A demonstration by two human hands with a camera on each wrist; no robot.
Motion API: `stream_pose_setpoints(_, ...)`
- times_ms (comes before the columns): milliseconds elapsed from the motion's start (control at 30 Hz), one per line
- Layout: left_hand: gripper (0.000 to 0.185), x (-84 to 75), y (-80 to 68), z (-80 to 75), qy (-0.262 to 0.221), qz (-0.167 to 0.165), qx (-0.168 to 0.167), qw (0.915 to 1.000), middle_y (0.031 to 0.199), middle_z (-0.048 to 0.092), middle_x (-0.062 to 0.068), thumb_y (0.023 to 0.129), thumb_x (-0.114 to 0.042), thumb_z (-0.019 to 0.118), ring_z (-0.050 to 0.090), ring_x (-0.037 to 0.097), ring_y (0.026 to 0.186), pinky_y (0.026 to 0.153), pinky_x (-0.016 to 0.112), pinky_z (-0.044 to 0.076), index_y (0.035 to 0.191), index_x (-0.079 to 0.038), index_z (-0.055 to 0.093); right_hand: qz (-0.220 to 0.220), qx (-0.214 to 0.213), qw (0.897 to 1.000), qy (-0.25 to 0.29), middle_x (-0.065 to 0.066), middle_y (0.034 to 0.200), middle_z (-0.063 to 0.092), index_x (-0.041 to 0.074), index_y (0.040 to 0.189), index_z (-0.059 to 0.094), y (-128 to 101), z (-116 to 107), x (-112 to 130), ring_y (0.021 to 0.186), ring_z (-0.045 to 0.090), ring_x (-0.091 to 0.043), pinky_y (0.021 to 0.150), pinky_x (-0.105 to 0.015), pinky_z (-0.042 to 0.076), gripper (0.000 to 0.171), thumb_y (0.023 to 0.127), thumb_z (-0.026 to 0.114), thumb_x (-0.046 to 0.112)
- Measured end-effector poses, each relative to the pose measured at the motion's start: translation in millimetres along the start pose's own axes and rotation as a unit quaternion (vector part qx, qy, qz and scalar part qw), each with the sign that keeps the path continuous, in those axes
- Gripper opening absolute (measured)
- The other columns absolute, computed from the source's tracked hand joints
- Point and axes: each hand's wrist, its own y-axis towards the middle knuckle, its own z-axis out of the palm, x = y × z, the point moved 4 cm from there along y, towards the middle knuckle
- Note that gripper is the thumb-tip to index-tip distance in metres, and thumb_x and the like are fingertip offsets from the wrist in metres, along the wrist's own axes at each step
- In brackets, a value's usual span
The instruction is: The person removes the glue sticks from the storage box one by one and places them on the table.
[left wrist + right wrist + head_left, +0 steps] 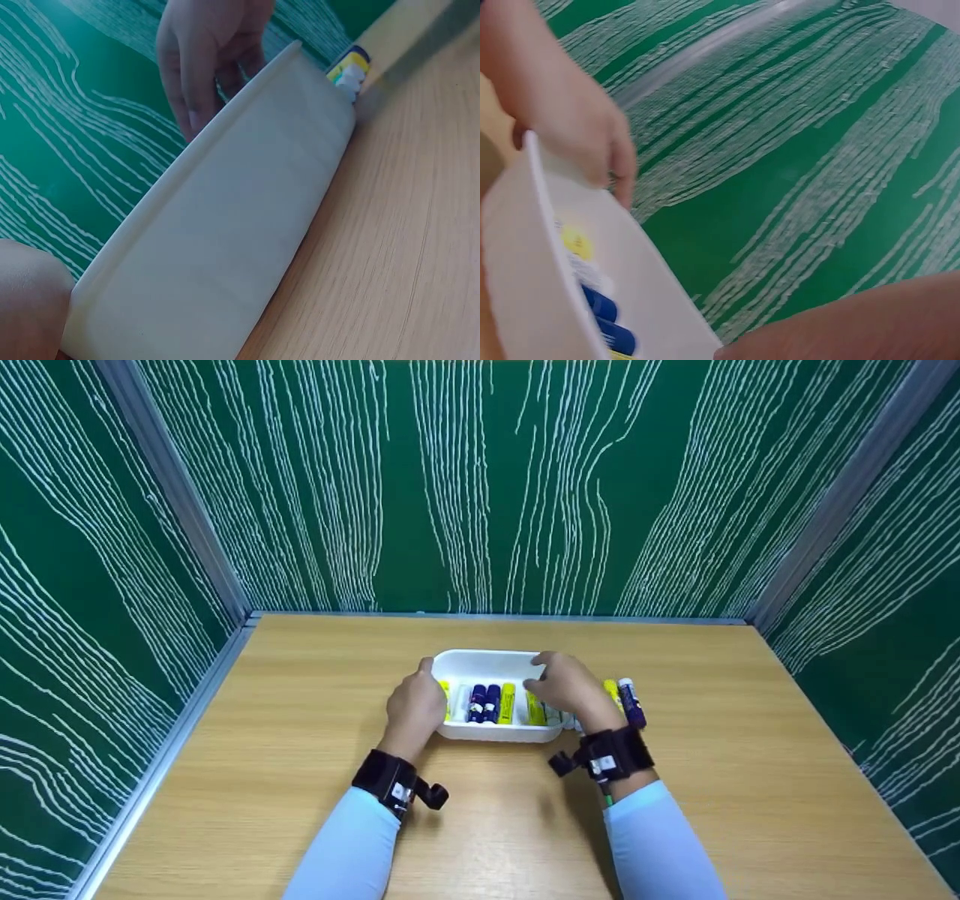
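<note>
Two hands (415, 706) (566, 687) hold one tray (480, 664).

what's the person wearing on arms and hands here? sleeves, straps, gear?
Both arms wear light blue long sleeves, left sleeve and right sleeve. Each wrist carries a black strap with a small black camera mount: left wrist strap, right wrist strap. Each strap bears a small white label. A thin green cable shows beneath the right strap. The left hand and right hand are bare, no gloves.

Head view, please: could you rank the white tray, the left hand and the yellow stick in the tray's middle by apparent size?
1. White tray, clearly the largest.
2. Left hand, gripping the tray's left end.
3. Yellow stick, the smallest, lying in the tray beside two blue sticks.
</note>
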Motion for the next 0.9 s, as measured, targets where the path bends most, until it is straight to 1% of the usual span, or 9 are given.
stream_pose_setpoints(100, 0.058, 0.3, -0.3, -0.3, 0.0, -0.002, 0.002, 1.0, 0.122, 0.075, 0.019, 0.105, -0.014, 0.047, 0.069, 0.026, 0.081, 0.065, 0.04, 0.056, 0.162, -0.014, 0.039, -0.008, 0.005, 1.0, -0.005, -0.019, 0.134, 0.068, 0.012, 0.153, 0.055, 1.9, 12.3, 5.7, 0.113, 0.067, -0.03, 0.095, -0.045, 0.058, 0.058, 0.101, 0.07, 0.032)
stream_pose_setpoints(233, 0.058, 0.4, -1.0, -0.4, -0.004, -0.004, 0.002, 1.0, 0.123, 0.075, 0.019, 0.105, -0.014, 0.047, 0.07, 0.026, 0.083, 0.066, 0.041, 0.057, 0.162, -0.013, 0.039, -0.033, 0.007, 0.999, -0.021, -0.017, 0.131, 0.07, 0.008, 0.151, 0.057, 6.4, 26.5, 9.0, 0.104, 0.067, -0.026, 0.093, -0.044, 0.057, 0.057, 0.101, 0.071, 0.032)
stream_pose_setpoints(267, 0.058, 0.2, -1.2, -0.5, -0.005, -0.003, 0.003, 1.0, 0.123, 0.075, 0.019, 0.105, -0.014, 0.046, 0.071, 0.027, 0.084, 0.066, 0.041, 0.057, 0.162, -0.013, 0.039, -0.043, 0.007, 0.999, -0.03, -0.017, 0.127, 0.072, 0.006, 0.15, 0.058, 7.7, 29.2, 9.4, 0.099, 0.068, -0.028, 0.092, -0.044, 0.057, 0.057, 0.1, 0.07, 0.031)
stream_pose_setpoints(333, 0.056, -0.4, -1.7, -0.8, -0.008, 0.0, 0.002, 1.0, 0.122, 0.076, 0.019, 0.106, -0.014, 0.045, 0.072, 0.027, 0.085, 0.066, 0.041, 0.057, 0.162, -0.012, 0.039, -0.059, 0.005, 0.997, -0.047, -0.017, 0.129, 0.072, 0.004, 0.15, 0.058, 9.3, 33.6, 9.7, 0.097, 0.067, -0.026, 0.093, -0.043, 0.055, 0.057, 0.1, 0.07, 0.03)
stream_pose_setpoints(467, 0.055, -0.9, -2.5, -1.8, -0.008, 0.006, 0.0, 0.9999, 0.122, 0.076, 0.02, 0.108, -0.015, 0.042, 0.075, 0.03, 0.091, 0.067, 0.043, 0.058, 0.162, -0.012, 0.04, -0.067, 0.004, 0.996, -0.059, -0.017, 0.136, 0.07, 0.003, 0.149, 0.059, 10.3, 39.1, 9.9, 0.103, 0.066, -0.026, 0.098, -0.042, 0.052, 0.058, 0.099, 0.07, 0.029)
stream_pose_setpoints(500, 0.055, -0.8, -2.4, -1.8, -0.008, 0.007, -0.001, 0.9999, 0.122, 0.076, 0.02, 0.108, -0.015, 0.043, 0.075, 0.031, 0.092, 0.068, 0.044, 0.059, 0.162, -0.012, 0.04, -0.064, 0.004, 0.996, -0.058, -0.016, 0.14, 0.068, 0.004, 0.148, 0.059, 10.1, 40.3, 10.1, 0.106, 0.064, -0.026, 0.1, -0.042, 0.052, 0.058, 0.098, 0.07, 0.029)
stream_pose_setpoints(633, 0.055, 0.5, -0.9, -0.9, -0.007, 0.008, -0.004, 0.9999, 0.123, 0.076, 0.02, 0.107, -0.015, 0.044, 0.075, 0.032, 0.094, 0.071, 0.045, 0.059, 0.162, -0.012, 0.04, -0.059, 0.011, 0.997, -0.055, -0.016, 0.143, 0.066, 0.004, 0.147, 0.061, 9.3, 45.0, 12.7, 0.111, 0.063, -0.027, 0.106, -0.045, 0.052, 0.058, 0.097, 0.073, 0.029)
stream_pose_setpoints(767, 0.056, 1.9, 0.8, 0.6, -0.006, 0.009, -0.004, 0.9999, 0.124, 0.075, 0.02, 0.106, -0.015, 0.045, 0.075, 0.032, 0.097, 0.073, 0.046, 0.06, 0.162, -0.013, 0.04, -0.056, 0.017, 0.997, -0.05, -0.017, 0.15, 0.062, 0.005, 0.151, 0.058, 9.0, 48.3, 15.1, 0.115, 0.062, -0.027, 0.112, -0.048, 0.049, 0.061, 0.097, 0.074, 0.027)
stream_pose_setpoints(900, 0.055, 2.5, 1.9, 1.2, -0.008, 0.011, -0.006, 0.9999, 0.124, 0.075, 0.019, 0.106, -0.016, 0.044, 0.075, 0.032, 0.097, 0.073, 0.047, 0.06, 0.162, -0.012, 0.04, -0.048, 0.018, 0.998, -0.045, -0.017, 0.153, 0.06, 0.004, 0.152, 0.056, 9.6, 50.3, 15.4, 0.119, 0.061, -0.027, 0.117, -0.049, 0.047, 0.063, 0.096, 0.074, 0.026)
